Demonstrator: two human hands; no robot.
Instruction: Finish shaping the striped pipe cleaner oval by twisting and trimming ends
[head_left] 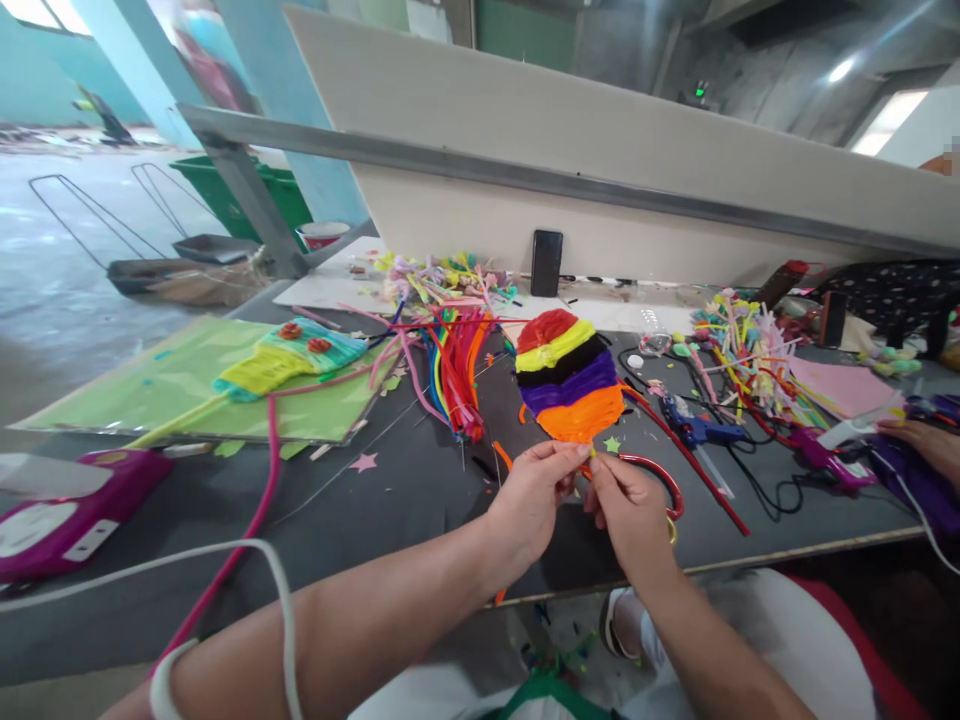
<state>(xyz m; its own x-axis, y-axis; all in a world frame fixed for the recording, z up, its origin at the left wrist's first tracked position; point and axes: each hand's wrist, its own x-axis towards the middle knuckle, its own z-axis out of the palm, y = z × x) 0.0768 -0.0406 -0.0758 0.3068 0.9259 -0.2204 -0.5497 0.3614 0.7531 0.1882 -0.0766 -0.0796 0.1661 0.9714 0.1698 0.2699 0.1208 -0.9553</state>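
Observation:
My left hand [531, 492] pinches the lower tip of a striped pipe cleaner piece [567, 368] with thumb and forefinger. The piece is rounded, with bands of red, yellow, black, purple and orange, and stands upright above my fingers. Close beside it, my right hand [628, 505] is closed on the same lower end, where a bit of yellow shows. Behind the right hand curves a shiny red handle [666, 480], its rest hidden. A bundle of loose pipe cleaners [455, 375], mostly red, blue and orange, lies just left of the striped piece.
A finished-looking yellow and teal piece [292, 355] lies on a green sheet [187, 390]. A blue glue gun [701, 428] with a black cord sits to the right. Magenta devices [82, 505] flank both sides. A phone [547, 263] leans at the back. Another person's hand [922, 445] is far right.

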